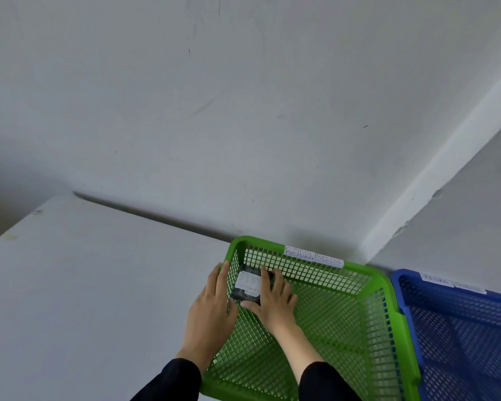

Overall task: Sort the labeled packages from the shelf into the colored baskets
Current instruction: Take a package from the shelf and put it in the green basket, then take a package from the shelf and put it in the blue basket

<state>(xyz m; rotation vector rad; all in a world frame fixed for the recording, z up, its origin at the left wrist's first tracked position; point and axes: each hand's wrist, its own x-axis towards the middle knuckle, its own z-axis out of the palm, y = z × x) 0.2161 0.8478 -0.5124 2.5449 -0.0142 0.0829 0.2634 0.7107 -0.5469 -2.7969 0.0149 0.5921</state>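
Note:
A green mesh basket [388, 287] with a "RETURN OVERDUE" paper label on its far rim stands on a white surface. In its far left corner lies a small dark package [248, 285] with a white label. My right hand [272, 302] is inside the basket, its fingers laid over the package's right side and the thumb at its near edge. Outside the basket's left wall my left hand [211, 308] lies flat against the mesh with straight fingers.
A blue mesh basket [399, 287] with a paper label touches the green one on the right. A white wall rises just behind both baskets. The white tabletop [84, 285] stretches to the left.

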